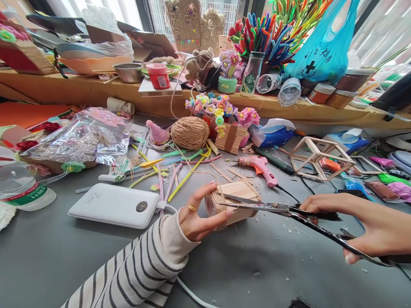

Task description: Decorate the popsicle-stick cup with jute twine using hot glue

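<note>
My left hand [199, 212], in a striped sleeve and wearing a gold ring, grips a small box of popsicle sticks [236, 205] wrapped partly in jute twine, on the grey table. My right hand [369, 224] holds large black-handled scissors [289, 210] by the handles. The blades are parted and their tips reach across the box's twine-wrapped end. A strand of twine runs from the box toward a ball of jute twine [189, 132] behind it.
A white power bank [115, 205] with a cable lies left of my hand. A pink glue gun [261, 167], a wooden stick frame [317, 156], coloured sticks and pipe-cleaner flowers [218, 109] clutter the table. A crowded wooden shelf [80, 87] runs behind.
</note>
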Demonstrator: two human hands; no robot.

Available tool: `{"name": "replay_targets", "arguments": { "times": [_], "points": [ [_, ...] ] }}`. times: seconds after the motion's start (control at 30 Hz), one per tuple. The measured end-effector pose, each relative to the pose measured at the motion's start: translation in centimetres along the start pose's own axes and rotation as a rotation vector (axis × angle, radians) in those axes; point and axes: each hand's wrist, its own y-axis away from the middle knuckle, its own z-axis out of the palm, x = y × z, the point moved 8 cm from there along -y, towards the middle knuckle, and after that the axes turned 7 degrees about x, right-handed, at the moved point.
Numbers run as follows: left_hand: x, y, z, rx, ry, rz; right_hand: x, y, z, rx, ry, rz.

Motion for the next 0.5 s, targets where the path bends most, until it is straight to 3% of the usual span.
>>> {"name": "replay_targets", "arguments": {
  "times": [0.3,0.4,0.5],
  "points": [
    [-0.2,0.0,0.0,0.028,-0.018,-0.021,-0.9,-0.6,0.2,-0.043,0.059,-0.007],
    [-0.2,0.0,-0.1,0.033,-0.002,-0.045,-0.8,-0.5,1.1,-0.138,0.112,-0.039],
    [0.0,-0.1,-0.2,0.046,0.008,-0.036,-0.8,-0.6,1.2,-0.109,0.135,-0.040]
  ]
}}
